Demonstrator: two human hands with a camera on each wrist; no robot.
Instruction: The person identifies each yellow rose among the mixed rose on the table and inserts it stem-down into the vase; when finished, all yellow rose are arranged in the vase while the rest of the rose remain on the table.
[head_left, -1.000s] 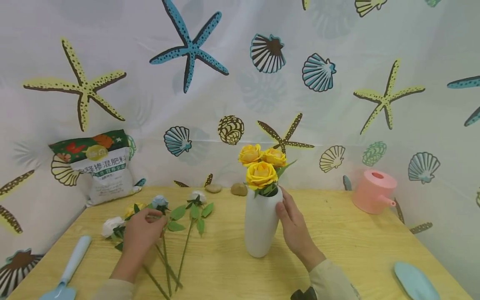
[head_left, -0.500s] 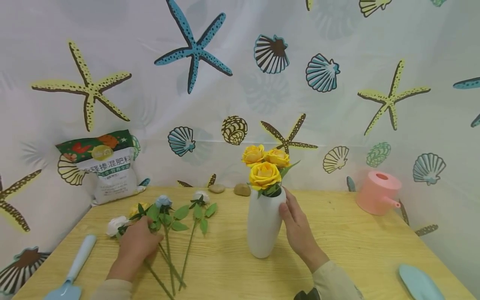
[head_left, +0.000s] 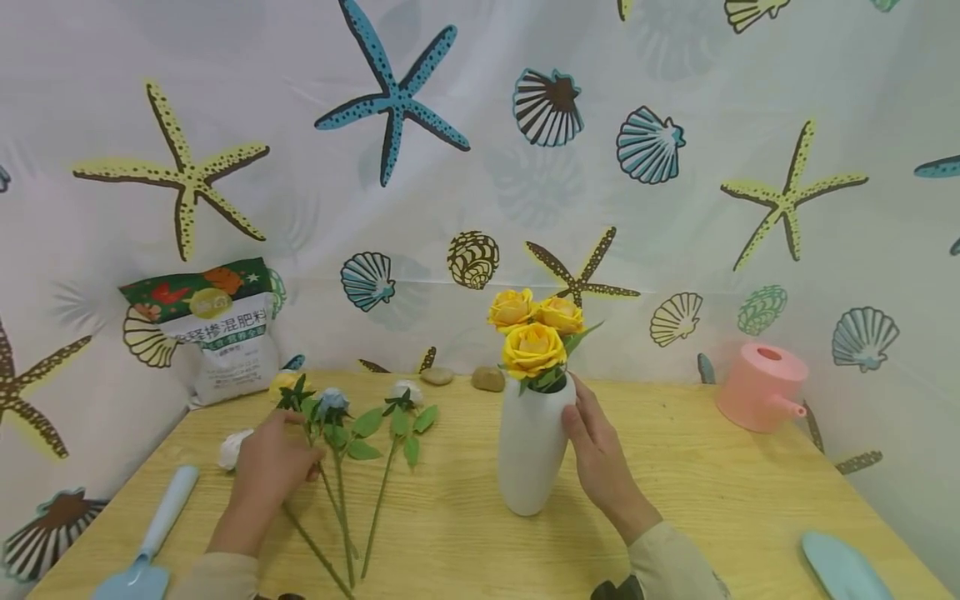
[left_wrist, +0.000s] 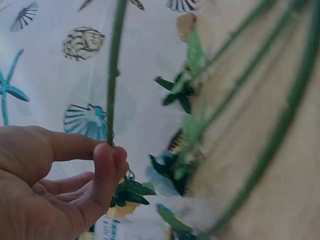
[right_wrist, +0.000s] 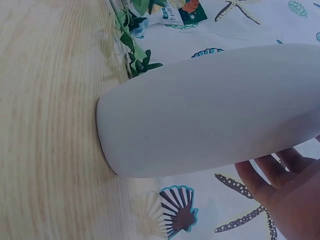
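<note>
In the head view, my left hand (head_left: 273, 458) is at the loose flowers on the left. The left wrist view shows its thumb and fingertips pinching a green stem (left_wrist: 114, 75), with a yellow rose (head_left: 283, 385) at its end. Beside it lie a blue rose (head_left: 332, 403), a white rose (head_left: 405, 392) and another white rose (head_left: 231, 450), partly covered by the hand. My right hand (head_left: 600, 458) grips the upper right side of a white vase (head_left: 528, 450), thumb in front. The vase stands upright on the table and bears several yellow roses (head_left: 534, 350).
A fertilizer bag (head_left: 232, 350) leans at the back left, and a light-blue shovel (head_left: 153, 542) lies at the front left. Two stones (head_left: 489, 379) sit along the back edge. To the right are a pink watering can (head_left: 763, 387) and a pale blue oval piece (head_left: 843, 567).
My left hand has gone down among the flowers and taken the yellow rose by its stem; its bloom has risen a little off the others. The right hand stays on the vase.
</note>
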